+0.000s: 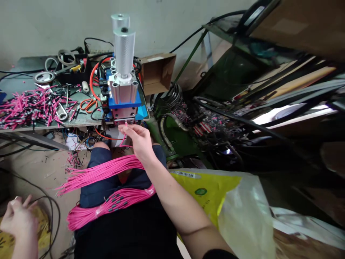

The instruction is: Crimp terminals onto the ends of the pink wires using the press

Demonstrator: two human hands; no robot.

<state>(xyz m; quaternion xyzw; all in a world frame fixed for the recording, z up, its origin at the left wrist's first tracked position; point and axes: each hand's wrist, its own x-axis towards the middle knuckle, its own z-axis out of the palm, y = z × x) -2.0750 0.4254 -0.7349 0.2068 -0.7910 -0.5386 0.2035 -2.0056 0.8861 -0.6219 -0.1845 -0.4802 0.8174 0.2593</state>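
My right hand point(138, 138) is closed in a pinch on a thin pink wire point(124, 139) at the lower front of a pneumatic press point(124, 90) with silver cylinders and a blue plate. The wire's tip is at the press's lower block, partly covered by my fingers. Off to the lower left, my left hand point(20, 216) is held away from the press, its fingers apart and partly curled, with nothing visible in them. Across my thighs lies a loose bundle of pink wires point(105, 171). Nearer my body rests a tied pink wire bundle point(113, 203) with dark sleeves along it.
Pink and black offcuts point(35, 106) are heaped on the bench, near orange-handled scissors point(88, 105) and a black tool box point(74, 70). Behind the press on the right is an open cardboard box point(157, 73). A yellow and white sack point(215, 194) stands at my right.
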